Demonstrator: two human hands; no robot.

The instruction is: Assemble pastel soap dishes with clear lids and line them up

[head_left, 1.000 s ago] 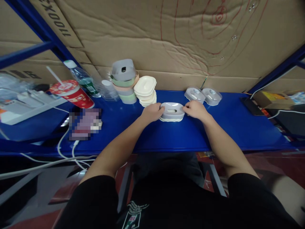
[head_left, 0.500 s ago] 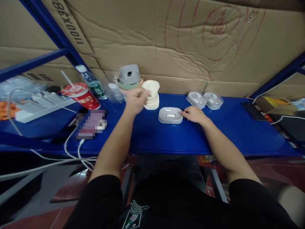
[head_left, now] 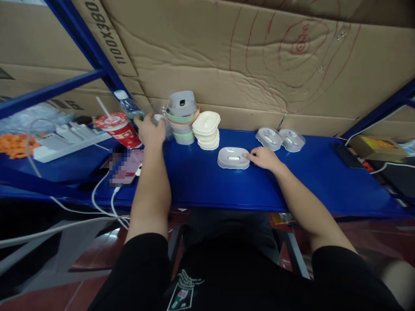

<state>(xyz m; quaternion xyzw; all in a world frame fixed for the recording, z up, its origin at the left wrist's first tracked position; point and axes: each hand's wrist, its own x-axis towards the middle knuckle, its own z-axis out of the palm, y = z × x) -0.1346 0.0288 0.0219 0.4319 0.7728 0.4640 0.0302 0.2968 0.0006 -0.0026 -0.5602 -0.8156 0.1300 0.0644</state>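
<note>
My right hand pinches the right edge of a grey oval dish, possibly a soap dish, that sits on the blue table with a small white oblong piece in its middle. Over at the left, my left hand reaches out with its fingers apart and nothing visible in them. It is beside some clear plastic pieces and in front of a water bottle. To its right stand a stack of grey, green and pink trays and a pile of cream lids.
Two grey dishes with clear covers stand at the back right. A red drink cup with a straw, a phone with cables and a white power strip are at the left. Cardboard walls off the back.
My left hand has moved left, from beside the cream lids to the clear plastic pieces near the bottle. My right hand stays at the grey dish. The view has shifted slightly.
</note>
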